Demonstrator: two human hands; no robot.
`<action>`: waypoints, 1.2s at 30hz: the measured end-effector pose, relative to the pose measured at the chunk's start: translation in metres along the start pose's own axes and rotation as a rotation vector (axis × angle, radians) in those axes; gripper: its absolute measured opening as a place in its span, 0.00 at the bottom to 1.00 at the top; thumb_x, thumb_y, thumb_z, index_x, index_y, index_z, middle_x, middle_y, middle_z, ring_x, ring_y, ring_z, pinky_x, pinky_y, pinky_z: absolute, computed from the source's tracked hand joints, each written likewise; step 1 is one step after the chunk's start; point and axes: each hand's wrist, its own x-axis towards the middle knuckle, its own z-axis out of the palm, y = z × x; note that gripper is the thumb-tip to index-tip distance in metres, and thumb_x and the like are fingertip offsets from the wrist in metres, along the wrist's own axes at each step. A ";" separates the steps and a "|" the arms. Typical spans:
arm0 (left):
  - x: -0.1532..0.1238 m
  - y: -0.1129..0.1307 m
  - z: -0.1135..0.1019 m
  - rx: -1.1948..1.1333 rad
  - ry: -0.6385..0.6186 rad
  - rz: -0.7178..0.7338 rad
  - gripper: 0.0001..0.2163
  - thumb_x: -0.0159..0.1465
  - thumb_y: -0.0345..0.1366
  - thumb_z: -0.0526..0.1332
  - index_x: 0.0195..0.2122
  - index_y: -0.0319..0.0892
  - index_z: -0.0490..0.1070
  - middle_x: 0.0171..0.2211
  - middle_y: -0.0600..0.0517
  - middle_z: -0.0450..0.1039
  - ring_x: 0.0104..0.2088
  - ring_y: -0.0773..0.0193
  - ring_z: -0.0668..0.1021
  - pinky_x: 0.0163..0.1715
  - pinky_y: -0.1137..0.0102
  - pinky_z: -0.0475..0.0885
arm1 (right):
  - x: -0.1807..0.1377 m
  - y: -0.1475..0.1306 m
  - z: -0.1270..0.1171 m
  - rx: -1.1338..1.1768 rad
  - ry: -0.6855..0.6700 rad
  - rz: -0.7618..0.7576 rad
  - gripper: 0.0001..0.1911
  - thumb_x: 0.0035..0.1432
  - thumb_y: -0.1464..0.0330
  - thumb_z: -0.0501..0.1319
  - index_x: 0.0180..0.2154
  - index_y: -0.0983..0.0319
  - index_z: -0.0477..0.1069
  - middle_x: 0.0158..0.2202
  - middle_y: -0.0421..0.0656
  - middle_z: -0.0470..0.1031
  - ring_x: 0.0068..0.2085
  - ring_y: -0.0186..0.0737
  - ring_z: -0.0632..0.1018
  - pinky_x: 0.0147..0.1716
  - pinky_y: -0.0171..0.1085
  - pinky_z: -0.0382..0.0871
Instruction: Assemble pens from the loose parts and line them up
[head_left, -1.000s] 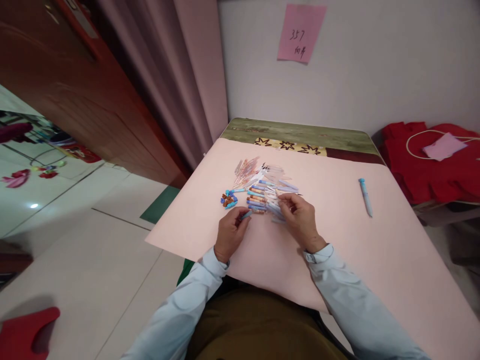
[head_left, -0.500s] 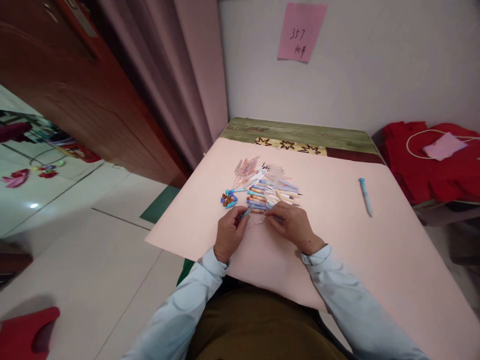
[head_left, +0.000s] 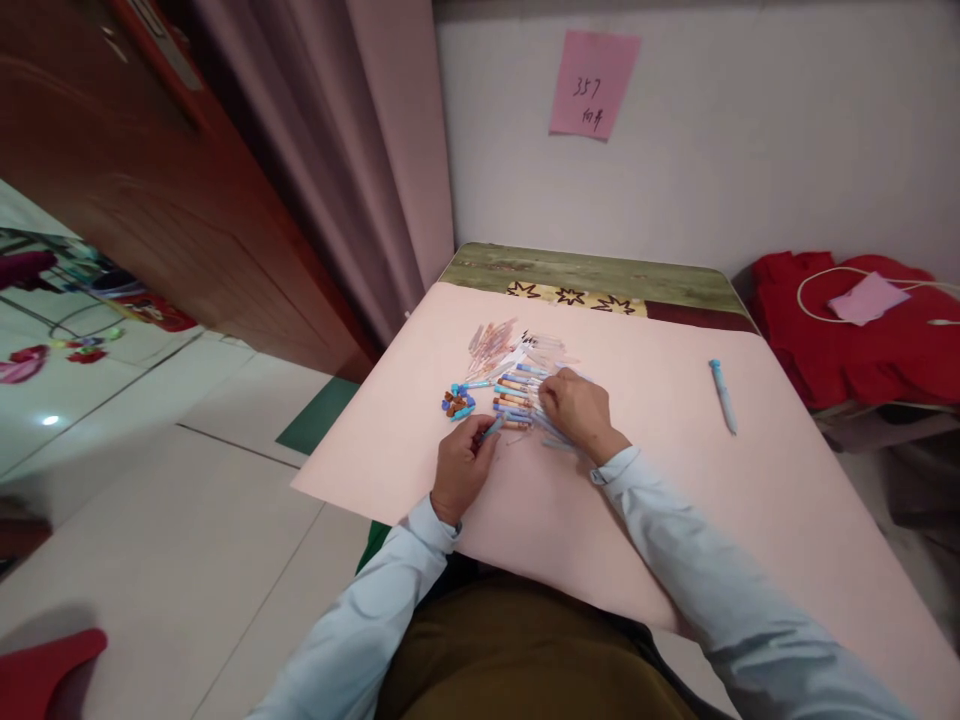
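My left hand (head_left: 461,465) is closed on a short light-blue pen part (head_left: 492,428) that pokes out past the fingertips. My right hand (head_left: 579,408) reaches over the pile of pen parts, its fingers pinched; what they hold, if anything, is hidden. Below them lie several blue and orange pen barrels (head_left: 513,399) in a rough row. Beyond the barrels are brownish thin clear pieces (head_left: 491,345) and pale tubes (head_left: 551,348). Left of the row sits a small heap of blue and brown caps (head_left: 457,402).
A whole light-blue pen (head_left: 723,396) lies apart on the right of the pink-covered table (head_left: 660,500). A red cloth-covered seat (head_left: 795,320) with a pink paper (head_left: 868,298) stands at the right. A wooden door (head_left: 187,180) and curtain (head_left: 375,130) are at the left.
My right hand has moved forward from the near end of the barrel row to over the pile. My left hand stays put with the pen part. The view has shifted slightly.
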 end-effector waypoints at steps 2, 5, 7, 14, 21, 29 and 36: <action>0.000 -0.001 0.000 -0.008 0.001 -0.001 0.06 0.65 0.35 0.60 0.41 0.43 0.73 0.34 0.52 0.77 0.32 0.67 0.77 0.33 0.72 0.72 | 0.006 -0.004 0.001 -0.053 -0.025 -0.008 0.16 0.67 0.65 0.52 0.39 0.58 0.79 0.43 0.46 0.77 0.38 0.39 0.77 0.30 0.34 0.58; -0.001 -0.001 0.001 -0.023 -0.001 0.001 0.06 0.65 0.35 0.60 0.42 0.43 0.73 0.35 0.52 0.77 0.32 0.66 0.77 0.33 0.72 0.72 | 0.013 -0.008 0.001 -0.101 -0.065 -0.022 0.16 0.66 0.64 0.52 0.41 0.59 0.79 0.44 0.48 0.77 0.39 0.42 0.78 0.33 0.35 0.62; -0.001 -0.002 0.001 -0.032 -0.003 0.000 0.06 0.65 0.35 0.60 0.42 0.43 0.73 0.35 0.52 0.77 0.32 0.66 0.77 0.33 0.72 0.73 | 0.016 -0.010 0.000 -0.113 -0.086 -0.034 0.16 0.66 0.64 0.53 0.41 0.59 0.79 0.44 0.49 0.77 0.40 0.43 0.79 0.34 0.36 0.64; -0.001 -0.005 0.001 -0.039 -0.005 -0.003 0.06 0.65 0.35 0.60 0.42 0.43 0.74 0.35 0.52 0.77 0.33 0.65 0.78 0.32 0.72 0.73 | 0.026 -0.018 -0.002 -0.183 -0.113 -0.051 0.17 0.65 0.67 0.53 0.41 0.64 0.80 0.41 0.55 0.79 0.41 0.49 0.80 0.37 0.39 0.67; -0.001 -0.003 0.000 -0.050 -0.010 0.001 0.06 0.65 0.34 0.60 0.42 0.43 0.74 0.35 0.52 0.78 0.33 0.65 0.78 0.33 0.71 0.73 | 0.026 -0.021 -0.001 -0.178 -0.108 -0.058 0.15 0.63 0.68 0.54 0.41 0.64 0.79 0.43 0.54 0.79 0.41 0.49 0.80 0.36 0.39 0.68; -0.001 -0.004 0.000 -0.050 -0.011 0.013 0.06 0.65 0.34 0.61 0.42 0.43 0.73 0.35 0.52 0.78 0.33 0.65 0.77 0.32 0.72 0.72 | 0.032 -0.024 -0.004 -0.233 -0.177 -0.100 0.17 0.63 0.70 0.52 0.44 0.66 0.78 0.45 0.57 0.78 0.44 0.49 0.80 0.40 0.40 0.69; -0.002 -0.004 0.000 -0.048 -0.008 0.002 0.06 0.65 0.35 0.60 0.42 0.42 0.73 0.33 0.53 0.77 0.30 0.67 0.76 0.31 0.73 0.70 | 0.034 -0.022 -0.004 -0.220 -0.202 -0.125 0.17 0.62 0.67 0.54 0.46 0.67 0.77 0.47 0.57 0.77 0.44 0.50 0.80 0.40 0.40 0.68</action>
